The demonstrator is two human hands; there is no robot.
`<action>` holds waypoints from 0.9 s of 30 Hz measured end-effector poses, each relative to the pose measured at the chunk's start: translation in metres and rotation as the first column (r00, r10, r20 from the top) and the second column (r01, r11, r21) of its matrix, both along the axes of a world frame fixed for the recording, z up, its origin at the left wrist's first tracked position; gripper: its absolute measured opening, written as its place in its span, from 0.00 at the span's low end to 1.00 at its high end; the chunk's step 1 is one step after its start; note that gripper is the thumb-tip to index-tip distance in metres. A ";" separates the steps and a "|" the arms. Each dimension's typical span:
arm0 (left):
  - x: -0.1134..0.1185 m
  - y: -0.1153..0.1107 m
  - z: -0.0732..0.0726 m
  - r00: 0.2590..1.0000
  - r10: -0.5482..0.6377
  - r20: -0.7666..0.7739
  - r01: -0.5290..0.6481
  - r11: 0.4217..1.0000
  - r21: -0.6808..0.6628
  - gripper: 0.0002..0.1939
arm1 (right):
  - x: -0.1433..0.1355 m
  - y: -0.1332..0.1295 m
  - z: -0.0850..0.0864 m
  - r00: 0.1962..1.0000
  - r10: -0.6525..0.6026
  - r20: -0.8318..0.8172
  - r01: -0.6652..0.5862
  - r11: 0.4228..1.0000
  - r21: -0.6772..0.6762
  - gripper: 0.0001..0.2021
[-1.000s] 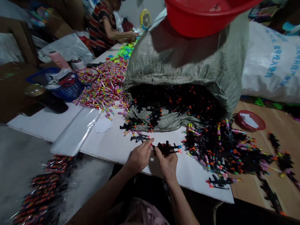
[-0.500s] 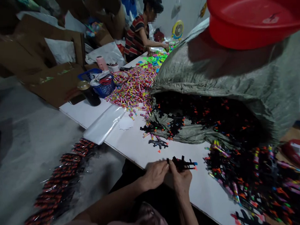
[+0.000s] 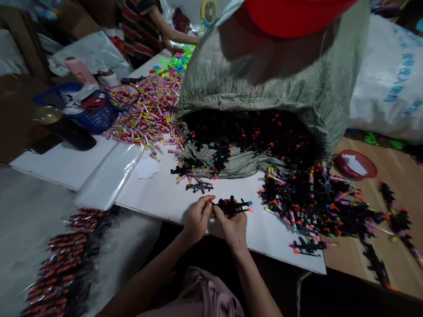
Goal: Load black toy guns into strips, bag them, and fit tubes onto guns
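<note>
Over the front edge of the white table (image 3: 146,198), my right hand (image 3: 234,227) is wrapped round a black toy gun (image 3: 234,205) with a blue tip and an orange piece at its right end. My left hand (image 3: 198,220) is closed in a pinch on a small red piece (image 3: 209,201) by the gun's left end. Another black toy gun (image 3: 198,186) lies just beyond my hands. Black toy guns spill from the open grey-green sack (image 3: 264,76) behind it.
A pile of toy guns and candy-coloured tubes (image 3: 304,201) lies right. Left are plastic bags (image 3: 110,177), a blue basket (image 3: 97,114), a dark bottle (image 3: 66,130) and many small tubes (image 3: 153,105). A person in a striped shirt (image 3: 139,26) works beyond. Bagged items (image 3: 55,277) lie on the floor.
The view has turned right, showing the brown table and white sack. My left hand now pinches a red piece near the gun's left end. My right hand still holds the gun.
</note>
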State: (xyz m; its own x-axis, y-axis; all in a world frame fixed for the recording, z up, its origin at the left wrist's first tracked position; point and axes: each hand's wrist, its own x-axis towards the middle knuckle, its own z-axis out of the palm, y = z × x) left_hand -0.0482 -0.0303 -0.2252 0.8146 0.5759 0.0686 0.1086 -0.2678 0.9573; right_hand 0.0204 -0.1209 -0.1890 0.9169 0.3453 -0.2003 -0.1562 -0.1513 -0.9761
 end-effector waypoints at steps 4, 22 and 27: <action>0.004 0.000 0.001 0.993 -0.064 0.095 0.042 0.977 0.210 0.16 | 0.000 -0.005 -0.003 0.999 -0.052 -0.010 0.053 0.998 0.027 0.14; -0.020 -0.023 -0.014 0.990 -0.079 -0.113 0.134 0.751 0.647 0.19 | -0.009 -0.006 -0.019 0.994 0.001 -0.105 -0.002 1.000 -0.012 0.17; -0.004 0.020 0.000 0.982 -0.136 -0.129 0.183 0.836 0.518 0.21 | 0.036 -0.021 -0.029 0.994 -0.089 -0.057 0.091 0.995 0.043 0.17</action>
